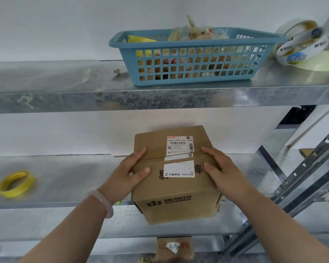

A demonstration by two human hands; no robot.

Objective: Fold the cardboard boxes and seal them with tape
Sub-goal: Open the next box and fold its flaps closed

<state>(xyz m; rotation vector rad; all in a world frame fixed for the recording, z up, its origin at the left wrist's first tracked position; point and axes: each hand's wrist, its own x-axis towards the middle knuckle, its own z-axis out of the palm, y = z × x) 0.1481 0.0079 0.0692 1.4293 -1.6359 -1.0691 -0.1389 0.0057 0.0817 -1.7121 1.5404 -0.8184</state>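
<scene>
Cardboard box (176, 186), flaps closed, is held at the front edge of the middle metal shelf (68, 177). The left hand (130, 173) and right hand (223, 172) grip its sides, fingers curled over the top. One of two white labels reads "642 H431-00 049"; the front says "CONBA". One blue basket (194, 73) above holds crumpled wrappers, beside pale tape rolls (302, 52) marked "M&G". One yellow tape roll (15, 184) lies left. A second box (174, 247) sits below.
</scene>
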